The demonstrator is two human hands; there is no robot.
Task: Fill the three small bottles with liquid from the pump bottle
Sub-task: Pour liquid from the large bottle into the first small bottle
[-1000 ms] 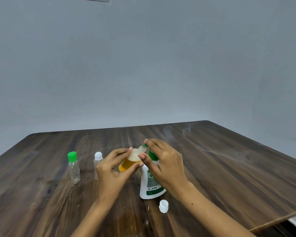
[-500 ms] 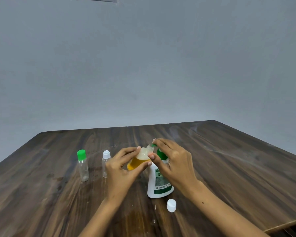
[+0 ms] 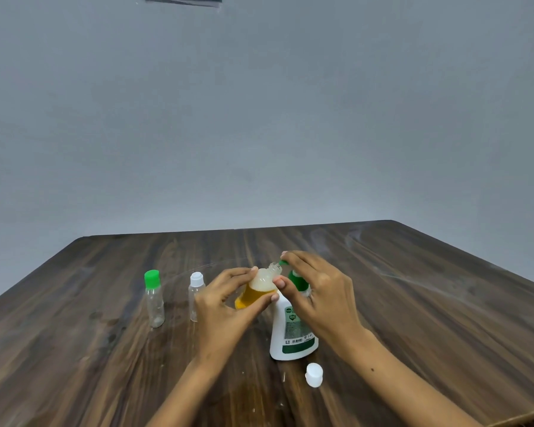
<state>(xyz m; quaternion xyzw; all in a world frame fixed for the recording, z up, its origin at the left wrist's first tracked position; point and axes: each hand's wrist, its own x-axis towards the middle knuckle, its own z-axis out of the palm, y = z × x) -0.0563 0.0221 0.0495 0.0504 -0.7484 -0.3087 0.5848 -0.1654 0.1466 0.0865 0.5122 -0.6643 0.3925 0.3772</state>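
Both forearms and each hand (image 3: 225, 306) bare, no sleeves visible.

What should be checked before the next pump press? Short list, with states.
1. Open small bottle held by left hand: ok, fingers curl round it.
2. Its mouth at the green nozzle: ok, the two look close, contact cannot tell.
3. Right hand on the pump head: ok, fingers over it.
4. Pump bottle standing upright on the table: ok.
5. Room left in the small bottle: ok, orange liquid only fills part.
6. White cap within reach: ok, beside the pump bottle.
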